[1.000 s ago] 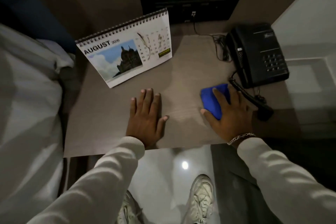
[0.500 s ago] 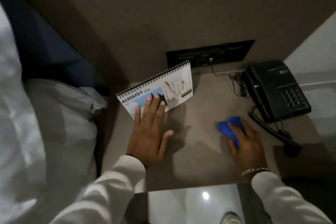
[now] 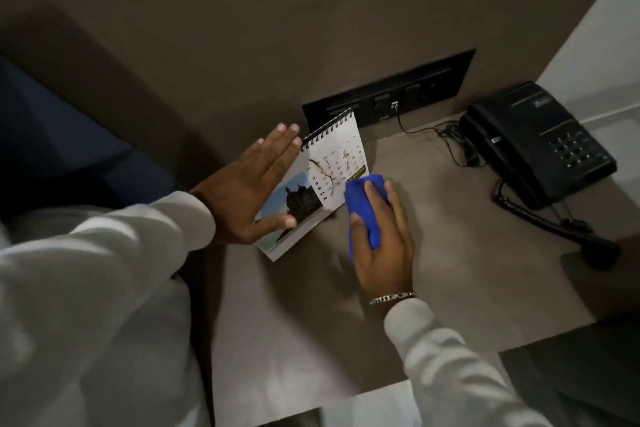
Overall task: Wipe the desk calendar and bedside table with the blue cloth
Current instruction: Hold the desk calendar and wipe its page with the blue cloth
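Closest to me, my right hand (image 3: 381, 236) lies on the bedside table (image 3: 450, 288) with its fingers curled over the blue cloth (image 3: 363, 208), thumb on one side and the others on top. The cloth is soft and squashy, so I think it will bend to any shape and needs a flat press to wipe well. Its far end touches the lower corner of the desk calendar (image 3: 332, 170). My left hand (image 3: 249, 194) is flat against the picture side of the calendar, fingers straight and close together, thumb out along the bottom. The calendar is light, thin card on a wire spine. I think it could tip or slide, so holding its face steady makes sense. Farther back sits a black phone (image 3: 540, 142).
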Demonstrator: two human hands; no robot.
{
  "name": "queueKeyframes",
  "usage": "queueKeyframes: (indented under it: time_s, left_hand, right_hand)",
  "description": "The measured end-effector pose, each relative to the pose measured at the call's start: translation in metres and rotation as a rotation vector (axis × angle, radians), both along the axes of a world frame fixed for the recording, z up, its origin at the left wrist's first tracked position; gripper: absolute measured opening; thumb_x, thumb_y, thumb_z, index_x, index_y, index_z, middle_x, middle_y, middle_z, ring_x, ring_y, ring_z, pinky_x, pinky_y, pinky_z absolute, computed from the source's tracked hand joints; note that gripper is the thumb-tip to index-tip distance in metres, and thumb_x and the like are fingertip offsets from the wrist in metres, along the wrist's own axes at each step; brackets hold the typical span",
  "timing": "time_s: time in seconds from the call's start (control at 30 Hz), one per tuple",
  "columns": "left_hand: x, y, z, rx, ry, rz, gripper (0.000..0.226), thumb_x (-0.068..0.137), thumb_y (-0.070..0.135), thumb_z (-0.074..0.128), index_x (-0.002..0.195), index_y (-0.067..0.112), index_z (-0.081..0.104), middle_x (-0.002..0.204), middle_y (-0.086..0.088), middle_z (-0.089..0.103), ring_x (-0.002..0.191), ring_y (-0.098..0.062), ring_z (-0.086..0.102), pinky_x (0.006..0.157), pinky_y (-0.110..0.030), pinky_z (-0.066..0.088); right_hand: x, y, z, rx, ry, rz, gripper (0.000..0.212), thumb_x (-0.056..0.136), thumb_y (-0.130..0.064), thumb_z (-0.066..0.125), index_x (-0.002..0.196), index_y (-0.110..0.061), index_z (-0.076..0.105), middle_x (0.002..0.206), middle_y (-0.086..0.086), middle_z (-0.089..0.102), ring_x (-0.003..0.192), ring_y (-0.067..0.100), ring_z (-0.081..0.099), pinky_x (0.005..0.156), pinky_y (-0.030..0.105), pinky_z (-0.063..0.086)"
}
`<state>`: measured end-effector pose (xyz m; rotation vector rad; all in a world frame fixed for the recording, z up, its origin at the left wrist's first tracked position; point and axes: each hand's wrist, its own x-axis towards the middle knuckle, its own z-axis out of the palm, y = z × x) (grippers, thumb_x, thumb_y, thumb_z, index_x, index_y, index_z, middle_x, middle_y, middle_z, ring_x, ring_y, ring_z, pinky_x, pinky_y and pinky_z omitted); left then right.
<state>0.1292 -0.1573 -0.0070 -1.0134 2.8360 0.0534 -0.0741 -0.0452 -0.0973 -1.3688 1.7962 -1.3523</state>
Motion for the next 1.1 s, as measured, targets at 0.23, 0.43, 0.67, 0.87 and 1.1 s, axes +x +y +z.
queueKeyframes:
  time_s: [0.23, 0.43, 0.67, 0.87, 1.1]
  left_hand:
    - [0.001, -0.002, -0.005, 0.110, 0.094, -0.044, 0.105, 0.086, 0.075, 0.033, 0.157, 0.010, -0.008, 0.168, -0.005, -0.012, 0.156, -0.019, -0.012, 0.124, -0.045, 0.014]
    - [0.003, -0.006, -0.005, 0.091, 0.047, -0.073, 0.106, 0.086, 0.079, 0.030, 0.157, 0.011, -0.008, 0.168, -0.003, -0.013, 0.156, -0.021, -0.011, 0.126, -0.036, 0.000]
    - [0.001, -0.004, -0.002, 0.080, -0.001, -0.079, 0.109, 0.084, 0.080, 0.029, 0.157, 0.006, -0.004, 0.168, -0.008, -0.010, 0.156, -0.024, -0.009, 0.126, -0.037, -0.005]
    - [-0.001, -0.003, -0.002, 0.089, 0.011, -0.066, 0.108, 0.082, 0.082, 0.032, 0.157, 0.015, -0.010, 0.168, 0.001, -0.017, 0.155, -0.019, -0.013, 0.125, -0.030, -0.010]
    - [-0.003, -0.001, -0.002, 0.075, -0.005, -0.054, 0.108, 0.080, 0.085, 0.028, 0.156, 0.021, -0.015, 0.166, 0.007, -0.022, 0.154, -0.015, -0.017, 0.124, -0.027, -0.013]
  right_hand:
    - [0.054, -0.038, -0.022, -0.191, -0.103, -0.088, 0.046, 0.096, -0.018, 0.057, 0.140, -0.016, 0.046, 0.156, 0.022, 0.030, 0.146, 0.026, 0.032, 0.111, 0.042, 0.043]
    - [0.094, -0.055, -0.038, -0.147, -0.042, -0.187, 0.051, 0.095, -0.035, 0.047, 0.143, -0.018, 0.043, 0.159, 0.024, 0.021, 0.147, 0.035, 0.028, 0.110, 0.056, 0.038]
    - [0.106, -0.066, -0.035, -0.257, -0.158, -0.274, 0.043, 0.098, -0.033, 0.043, 0.140, -0.023, 0.042, 0.157, 0.027, 0.023, 0.145, 0.038, 0.030, 0.108, 0.059, 0.039]
    - [0.105, -0.065, -0.049, -0.172, -0.156, -0.370, 0.043, 0.097, -0.033, 0.045, 0.138, -0.020, 0.049, 0.156, 0.023, 0.030, 0.141, 0.034, 0.037, 0.107, 0.055, 0.041]
    - [0.104, -0.078, -0.045, -0.304, -0.203, -0.360, 0.041, 0.095, -0.024, 0.050, 0.136, -0.020, 0.050, 0.155, 0.022, 0.029, 0.142, 0.036, 0.036, 0.108, 0.056, 0.042]
